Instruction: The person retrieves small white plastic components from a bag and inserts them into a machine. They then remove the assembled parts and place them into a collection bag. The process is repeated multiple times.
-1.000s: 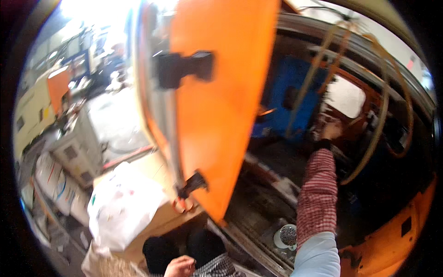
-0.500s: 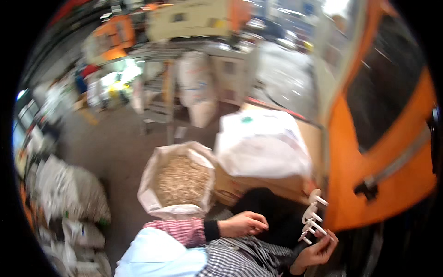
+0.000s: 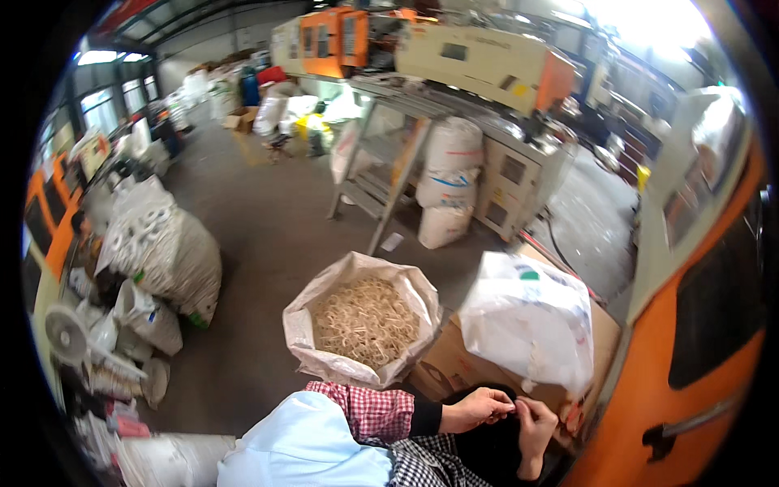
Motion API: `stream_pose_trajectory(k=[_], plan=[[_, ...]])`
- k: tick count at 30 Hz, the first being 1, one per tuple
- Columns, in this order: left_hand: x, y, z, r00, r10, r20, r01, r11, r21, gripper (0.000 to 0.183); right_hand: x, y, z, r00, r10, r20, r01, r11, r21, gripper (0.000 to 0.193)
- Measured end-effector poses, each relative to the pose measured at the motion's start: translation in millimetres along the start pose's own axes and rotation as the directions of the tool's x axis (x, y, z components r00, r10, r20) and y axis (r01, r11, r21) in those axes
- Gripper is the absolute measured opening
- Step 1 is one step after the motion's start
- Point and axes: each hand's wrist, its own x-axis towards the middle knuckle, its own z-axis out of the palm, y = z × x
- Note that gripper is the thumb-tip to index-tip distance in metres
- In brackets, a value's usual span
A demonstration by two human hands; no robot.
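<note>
My left hand (image 3: 479,407) and my right hand (image 3: 535,426) meet over my dark lap, fingertips pinched together. A tiny pale bit shows between them; most of what they hold is hidden. Above the right fingers, a narrow pale shape lies against the white bag (image 3: 523,312); it looks like the pronged white plastic piece seen edge-on, though I cannot be sure. Just left of the hands stands an open woven sack (image 3: 304,329), filled with thin beige plastic scraps (image 3: 369,321). The white bag rests on a cardboard box (image 3: 454,357).
An orange machine door with a handle (image 3: 690,426) stands close on my right. Full sacks (image 3: 174,260) and a fan (image 3: 66,334) line the left side. Ahead are a metal step ladder (image 3: 377,174), stacked sacks (image 3: 449,183) and a large beige-and-orange machine (image 3: 479,65).
My view has turned, and the sack and bag now sit farther right in it. My hands, apart before, have come together. The white pronged piece was plain in my right fingers and is now barely visible.
</note>
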Motion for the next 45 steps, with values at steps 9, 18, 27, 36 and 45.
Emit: stream_pose_trajectory(k=[9, 18, 27, 36, 45], plan=[[3, -35, 134, 0.867, -0.371, 0.332, 0.342, 0.929, 0.143, 0.013, -123, -70, -112, 0.898, -0.037, -0.439, -0.107, 0.948, -0.300, 0.015], [10, -92, 247, 0.638, -0.441, 0.632, 0.308, 0.898, 0.316, 0.025, -185, -98, -236, 0.582, -0.314, -0.750, -0.369, 0.720, -0.588, 0.010], [19, -83, 257, 0.569, -0.558, 0.604, 0.285, 0.823, 0.491, 0.025, -124, -2, -520, -0.142, -0.315, -0.938, -0.567, 0.803, -0.184, 0.021], [36, -95, 256, 0.633, -0.608, 0.479, 0.296, 0.762, 0.577, 0.025, -107, 33, -598, -0.181, -0.179, -0.967, -0.606, 0.794, -0.034, 0.021], [40, -109, 266, 0.619, -0.619, 0.483, 0.314, 0.759, 0.570, 0.022, -121, 65, -635, -0.169, -0.350, -0.921, -0.658, 0.737, -0.159, 0.021]])
